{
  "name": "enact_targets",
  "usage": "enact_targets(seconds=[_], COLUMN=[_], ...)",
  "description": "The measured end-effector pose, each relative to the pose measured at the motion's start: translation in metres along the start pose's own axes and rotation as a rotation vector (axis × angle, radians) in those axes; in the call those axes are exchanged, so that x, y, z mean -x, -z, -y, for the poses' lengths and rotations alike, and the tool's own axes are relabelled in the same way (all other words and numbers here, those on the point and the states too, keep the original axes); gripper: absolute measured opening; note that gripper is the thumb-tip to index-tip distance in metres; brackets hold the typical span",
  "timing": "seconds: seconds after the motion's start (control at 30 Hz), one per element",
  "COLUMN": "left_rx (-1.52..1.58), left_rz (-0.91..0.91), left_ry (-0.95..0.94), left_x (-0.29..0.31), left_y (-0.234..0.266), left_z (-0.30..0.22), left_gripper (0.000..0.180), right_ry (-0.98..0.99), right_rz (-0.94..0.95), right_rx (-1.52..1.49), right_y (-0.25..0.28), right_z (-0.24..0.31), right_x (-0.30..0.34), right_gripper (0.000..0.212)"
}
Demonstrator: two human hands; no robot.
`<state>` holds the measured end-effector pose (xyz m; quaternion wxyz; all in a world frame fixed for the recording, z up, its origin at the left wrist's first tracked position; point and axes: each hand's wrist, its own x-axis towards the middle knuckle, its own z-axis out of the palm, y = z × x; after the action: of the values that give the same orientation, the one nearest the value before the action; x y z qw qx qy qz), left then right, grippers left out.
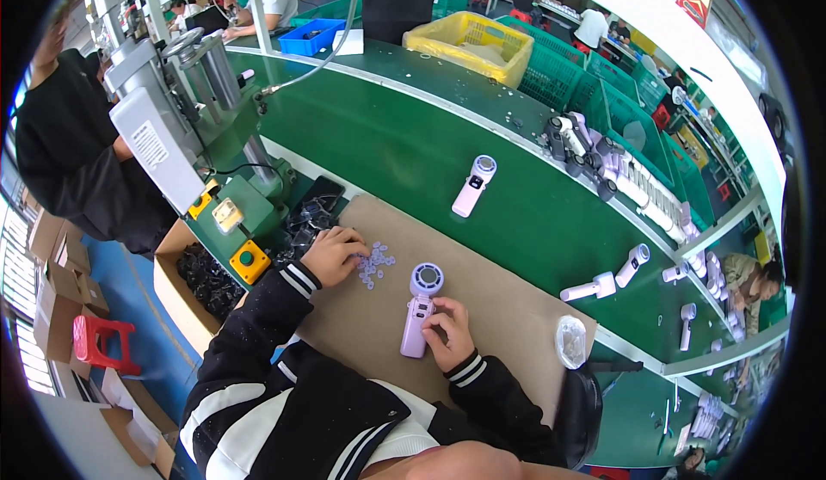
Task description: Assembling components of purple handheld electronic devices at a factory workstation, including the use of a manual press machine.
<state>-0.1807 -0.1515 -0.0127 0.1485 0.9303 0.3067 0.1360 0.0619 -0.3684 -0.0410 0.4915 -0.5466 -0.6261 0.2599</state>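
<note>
Left grip [334, 257] palm down, right grip [451, 335] loosely curled, forearms [268, 310] slanting inward

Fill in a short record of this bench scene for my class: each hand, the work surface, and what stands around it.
Left hand: at small purple pieces
Right hand: beside a purple handheld fan; contact unclear
Work surface: brown board
Beyond board: another fan, lying on green surface
Left side: machine; cardboard box

From the near lilac fan [414, 335], brown sheet [503, 286] gives passage toward 2 o'clock; the right hand [450, 335] blocks 4, a clear plastic dish [570, 342] 3, small lilac pieces [379, 258] 11, the press [159, 146] 10, a second fan [469, 198] 1
</note>
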Motion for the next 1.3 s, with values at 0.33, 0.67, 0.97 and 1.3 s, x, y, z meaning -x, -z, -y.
enact_targets(seconds=[0.33, 0.67, 0.97, 1.3], left_rx=[-0.087, 0.034, 0.045, -0.097], left_rz=[-0.016, 0.005, -0.025, -0.384], left_ry=[-0.008, 0.044, -0.054, 0.122], left_x=[-0.001, -0.002, -0.001, -0.024], left_y=[0.004, 0.008, -0.017, 0.023], left_z=[-0.004, -0.014, -0.004, 0.034], left_gripper=[0.023, 0.025, 0.024, 0.030], right_ry=[0.021, -0.018, -0.024, -0.035], right_rz=[-0.004, -0.116, -0.114, -0.119], right_rx=[0.071, 0.029, -0.011, 0.084], right_y=[-0.006, -0.016, -0.020, -0.020], right_z=[0.014, 0.011, 0.006, 0.017], right_x=[-0.002, -0.003, -0.004, -0.008], right_gripper=[0.009, 0.010, 0.009, 0.010])
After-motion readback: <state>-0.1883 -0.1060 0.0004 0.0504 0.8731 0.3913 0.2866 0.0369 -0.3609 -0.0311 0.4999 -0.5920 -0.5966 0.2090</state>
